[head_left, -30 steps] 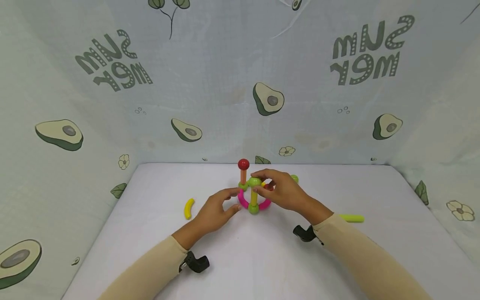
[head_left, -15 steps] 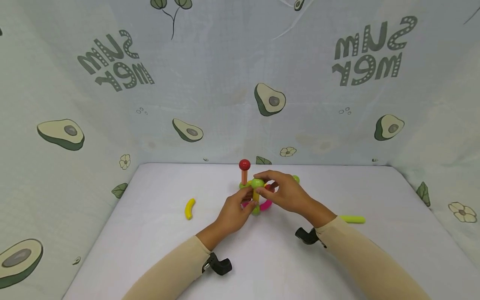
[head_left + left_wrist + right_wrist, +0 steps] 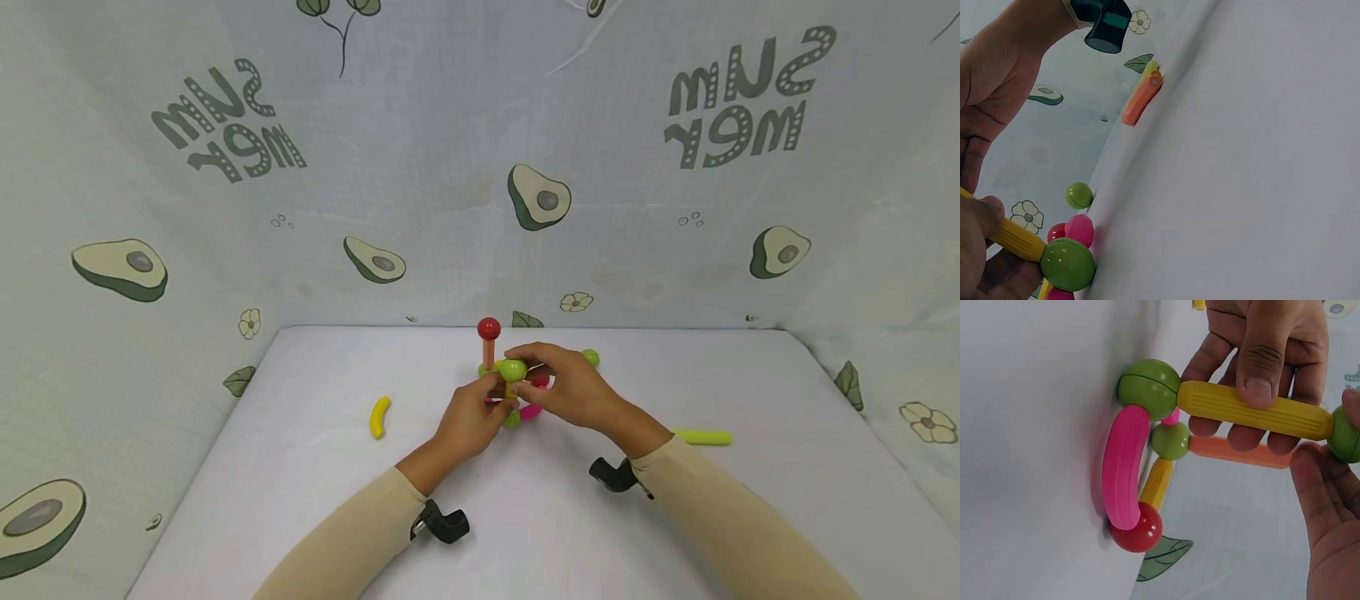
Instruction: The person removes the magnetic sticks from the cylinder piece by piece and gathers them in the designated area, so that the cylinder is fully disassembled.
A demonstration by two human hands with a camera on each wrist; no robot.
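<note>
In the middle of the table stands a toy frame of balls and rods. My left hand (image 3: 467,423) grips its upright yellow rod (image 3: 1210,403), thumb on one side and fingers behind. At the rod's top, my right hand (image 3: 568,387) pinches a green ball (image 3: 513,370). Another green ball (image 3: 1150,389) joins the rod's foot to a pink curved rod (image 3: 1122,465), which runs to a red ball (image 3: 1138,532) on the table. Behind, an orange rod (image 3: 489,353) rises upright, capped by a red ball (image 3: 489,328). The hands partly hide the ring in the head view.
A short yellow curved rod (image 3: 380,417) lies to the left. Right of the frame is a lime straight rod (image 3: 703,437), partly behind the right forearm. A loose-looking green ball (image 3: 591,357) sits beyond the right hand. An orange rod (image 3: 1141,100) shows in the left wrist view.
My left hand has moved right, from beside the pink ring onto the yellow rod, and now grips it. The right hand has stayed at the top green ball, which sits slightly lower.
</note>
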